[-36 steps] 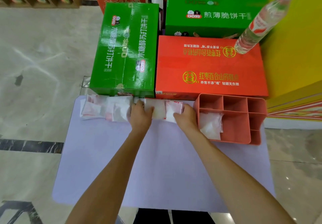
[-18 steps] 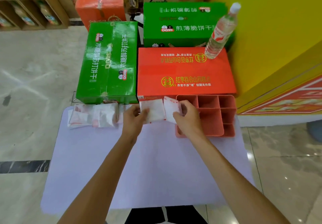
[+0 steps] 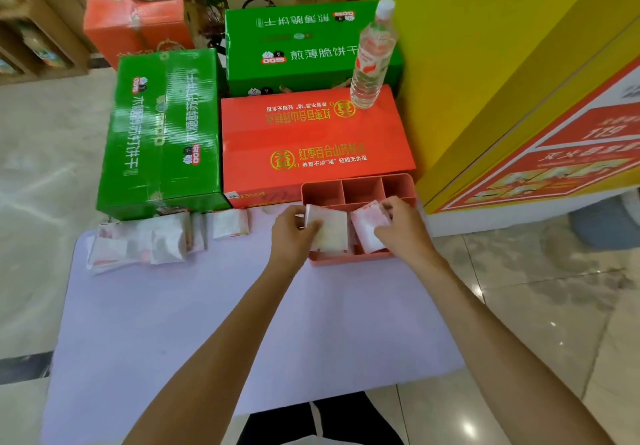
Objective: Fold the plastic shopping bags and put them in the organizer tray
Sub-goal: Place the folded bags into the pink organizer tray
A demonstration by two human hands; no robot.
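A pink organizer tray (image 3: 349, 259) with several compartments sits at the table's far right edge. My left hand (image 3: 289, 233) grips one folded white-and-red plastic bag (image 3: 331, 231) over the tray's large compartment. My right hand (image 3: 403, 226) pinches a second folded bag (image 3: 367, 229) beside it, also over the tray. A further folded bag (image 3: 230, 222) lies on the table to the left, and a loose pile of bags (image 3: 142, 242) sits at the far left.
The lavender table (image 3: 225, 323) extends toward me. Behind it stand a green carton (image 3: 162, 125), a red carton (image 3: 311, 139) with a water bottle (image 3: 372, 60) on top, and another green carton (image 3: 298, 42). A yellow wall (image 3: 485, 63) rises at right.
Both hands carried the two folded bags to the right, from the table's back edge to over the tray. The view shifted left and down.
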